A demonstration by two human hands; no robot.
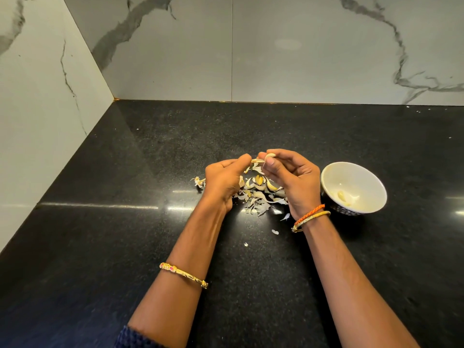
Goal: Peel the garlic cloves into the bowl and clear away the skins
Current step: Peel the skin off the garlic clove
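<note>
Currently our right hand (292, 179) pinches the clove (269, 155) above the skins (261, 194); our left hand (224, 180) pinches its peel (256, 161). Slippery fingers could drop the clove among skins, missing the bowl (376, 182).

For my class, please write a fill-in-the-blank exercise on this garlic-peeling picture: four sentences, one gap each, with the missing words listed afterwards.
1. The white bowl stands beside the person's ____ hand.
2. The right hand pinches a garlic clove while the left hand pulls at its ____.
3. The pile of skins lies on the ____ countertop.
4. The peeled cloves lie inside the ____.

Missing words: right; skin; black; bowl
</note>
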